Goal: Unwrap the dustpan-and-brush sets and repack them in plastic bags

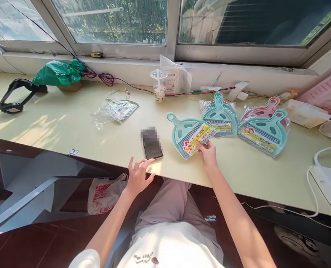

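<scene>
My right hand [208, 152] grips the lower right edge of a mint-green dustpan and brush set [186, 132], pinching it at the yellow label. The set's looped handle points up and left. My left hand [139, 175] has its fingers apart, close to the bottom edge of a dark phone [153, 147] that lies on the table. Whether a fingertip touches the phone, I cannot tell. To the right lie more bagged dustpan sets: a mint one [220, 115], another mint one [266, 136] and a pink one [266, 109] partly hidden behind it.
On the table [104, 143] lie a flat item in clear plastic [122, 109], a lidded drink cup [159, 87], a green bag [58, 74] and black headgear [12, 100]. Cables run along the window wall. At right sit a tissue box [307, 113] and a power strip [328, 182].
</scene>
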`<state>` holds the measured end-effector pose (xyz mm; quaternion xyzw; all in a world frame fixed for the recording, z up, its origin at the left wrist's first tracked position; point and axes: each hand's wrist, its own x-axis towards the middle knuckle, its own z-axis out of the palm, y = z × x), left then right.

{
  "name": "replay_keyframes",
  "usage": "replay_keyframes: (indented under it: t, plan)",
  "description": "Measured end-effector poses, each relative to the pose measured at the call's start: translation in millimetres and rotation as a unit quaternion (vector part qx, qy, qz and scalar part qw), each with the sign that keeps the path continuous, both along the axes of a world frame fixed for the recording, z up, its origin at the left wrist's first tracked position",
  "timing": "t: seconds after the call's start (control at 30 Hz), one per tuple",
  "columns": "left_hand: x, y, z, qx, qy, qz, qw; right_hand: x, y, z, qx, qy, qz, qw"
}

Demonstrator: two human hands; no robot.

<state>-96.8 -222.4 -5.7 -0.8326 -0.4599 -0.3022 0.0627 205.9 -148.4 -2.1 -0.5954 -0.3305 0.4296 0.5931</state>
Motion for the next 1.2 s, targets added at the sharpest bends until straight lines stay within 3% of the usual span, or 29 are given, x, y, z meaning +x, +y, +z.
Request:
replay_keyframes:
  t: [0.1,0.2,0.3,0.37,0.53,0.6,0.7,0.97,1.2]
  plan:
    - [-4,21,-0.1,-0.047,-0.001,-0.017,0.999,0,0,1.5,-0.005,-0.002,-0.006,1.0]
    - [-5,39,1.7,-0.076,-0.067,0.035,0.994,0,0,3.5,-0.008,0.003,-0.008,1.0]
    - [-6,46,5.5,-0.03,-0.18,0.115,0.977,-1,-1,5.3,-0.008,0.005,-0.006,1.0]
    - [-5,41,6.1,0.014,-0.207,0.118,0.971,-1,-1,5.7,-0.011,0.001,-0.004,1.0]
    - [4,9,-9.0,0.045,-0.065,-0.011,0.997,1,-1,4.5,-0.017,-0.004,-0.01,1.0]
    - [8,0,-16.3,0.037,-0.024,-0.034,0.998,1,-1,4.5,-0.015,-0.005,-0.008,1.0]
    - [11,-1,-20.0,0.006,-0.017,-0.014,1.0,0,-2,5.1,-0.019,0.001,-0.008,1.0]
    - [3,27,-7.8,-0.066,-0.018,-0.005,0.998,1,-2,1.5,-0.007,-0.008,-0.011,1.0]
    - [-8,27,-8.4,-0.003,-0.095,0.058,0.994,2,-1,0.8,-0.007,-0.012,-0.006,1.0]
